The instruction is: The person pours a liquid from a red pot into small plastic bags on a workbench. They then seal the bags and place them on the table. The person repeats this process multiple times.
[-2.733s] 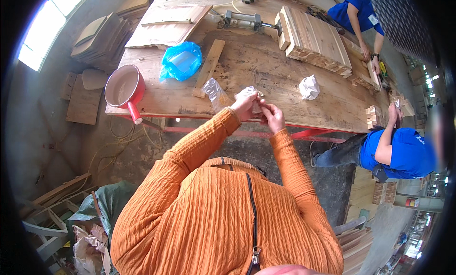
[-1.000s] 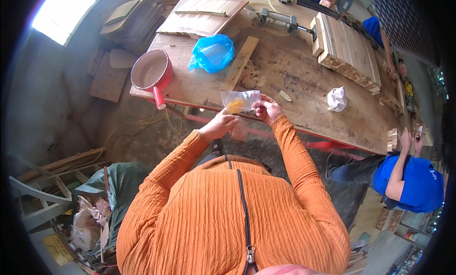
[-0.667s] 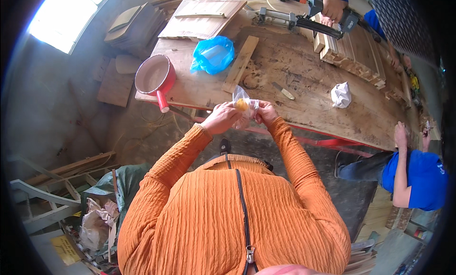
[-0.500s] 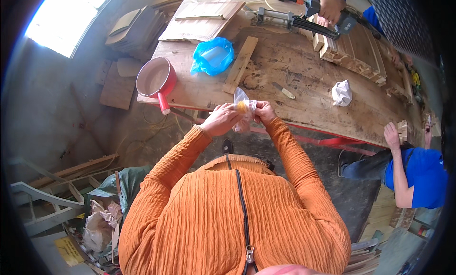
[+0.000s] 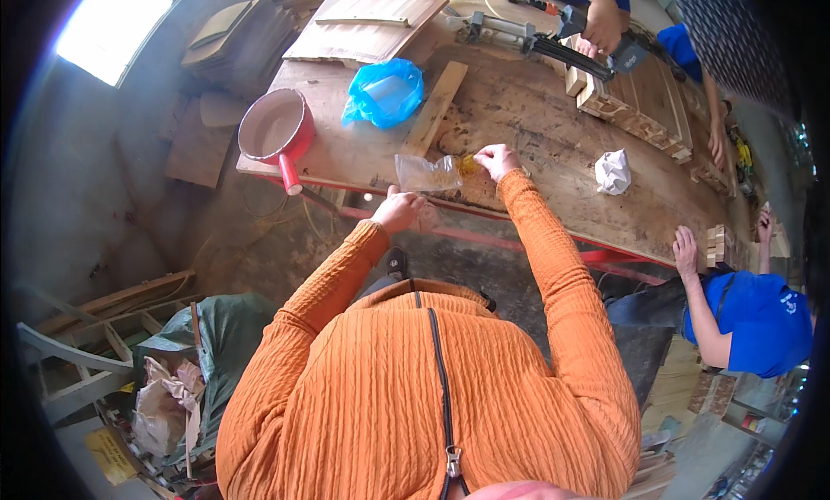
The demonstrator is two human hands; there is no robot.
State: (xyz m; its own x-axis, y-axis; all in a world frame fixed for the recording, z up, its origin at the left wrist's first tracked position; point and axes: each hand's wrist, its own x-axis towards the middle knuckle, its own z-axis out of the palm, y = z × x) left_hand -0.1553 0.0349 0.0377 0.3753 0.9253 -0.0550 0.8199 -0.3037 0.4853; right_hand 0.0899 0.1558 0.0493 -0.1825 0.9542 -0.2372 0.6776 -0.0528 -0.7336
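Note:
My right hand point(image 5: 497, 161) is over the near edge of the workbench, its fingertips pinched on the yellow end of a clear plastic bag point(image 5: 428, 174). The bag stretches leftward over the bench edge, the yellow part next to my fingers. Lower and to the left, apart from the bag, my left hand point(image 5: 398, 210) is in front of the bench edge with its fingers curled. What it holds, if anything, is blurred. A small white spot point(image 5: 369, 197) shows beside its thumb; I cannot tell what it is.
On the workbench point(image 5: 536, 137) are a red saucepan point(image 5: 298, 146), a blue plastic bag point(image 5: 385, 94), a wooden strip point(image 5: 437, 107) and a crumpled white wad point(image 5: 612, 171). A co-worker's hand grips a nail gun point(image 5: 553, 46) beside stacked wood panels point(image 5: 644, 102). Another person in blue point(image 5: 761, 314) is at right.
My hands have parted: the right moved forward and right with the plastic bag, while the left let go of the bag and dropped slightly lower. The putty knife is now hidden behind my right hand.

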